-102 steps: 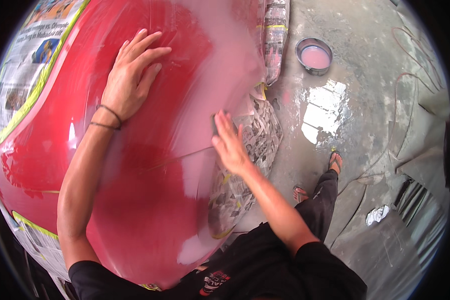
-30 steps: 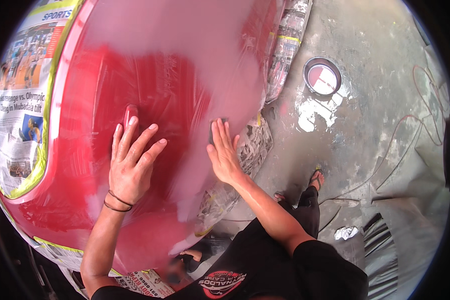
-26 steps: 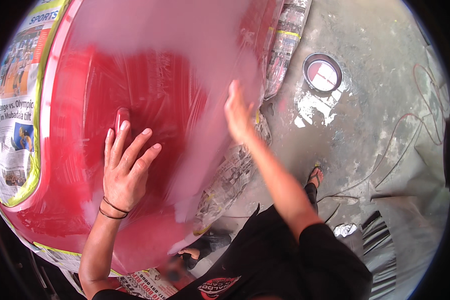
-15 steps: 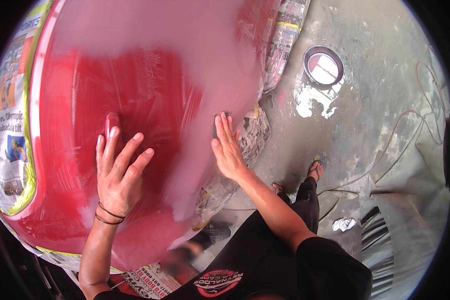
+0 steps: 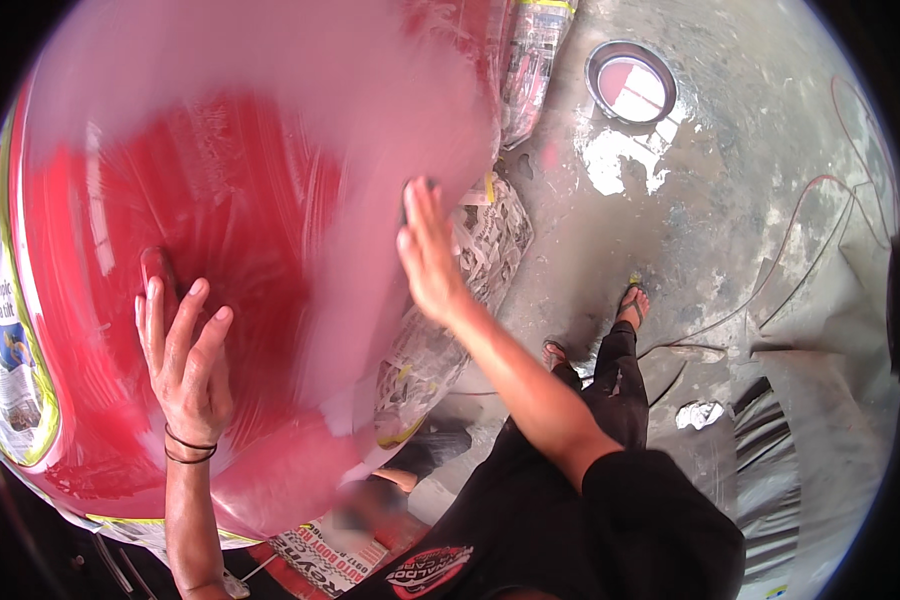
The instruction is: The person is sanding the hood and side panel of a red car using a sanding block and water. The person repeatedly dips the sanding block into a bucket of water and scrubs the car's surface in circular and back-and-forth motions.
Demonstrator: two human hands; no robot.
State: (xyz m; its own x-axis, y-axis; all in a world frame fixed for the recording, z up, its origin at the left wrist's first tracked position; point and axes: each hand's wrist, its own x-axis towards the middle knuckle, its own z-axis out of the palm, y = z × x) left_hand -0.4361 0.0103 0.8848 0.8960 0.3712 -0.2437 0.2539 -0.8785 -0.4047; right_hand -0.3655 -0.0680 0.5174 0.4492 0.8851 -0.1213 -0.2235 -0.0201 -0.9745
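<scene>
A rounded red vehicle panel (image 5: 240,190) fills the left half, glossy in the middle and coated with hazy pink film around it. My right hand (image 5: 432,260) lies on its right side, fingers together and outstretched, pressing a small dark pad (image 5: 406,208) that looks like a sanding pad; most of it is hidden under the fingers. On the lower left of the panel is my left hand (image 5: 185,360), fingers spread, with nothing visible gripped. A darker red patch (image 5: 156,268) shows just beyond its fingertips; I cannot tell whether it is a reflection or an object.
Taped newspaper (image 5: 480,250) covers parts along the panel's right and left edges. A round dark basin (image 5: 630,82) of pinkish liquid stands on the wet concrete floor (image 5: 740,130). A thin hose (image 5: 792,255) trails at right. Low down is a blurred person (image 5: 370,505).
The view has shifted, so the panel appears further left and the basin higher. My right hand with the pad has slid slightly forward; my left hand stays at the panel, fingers still spread.
</scene>
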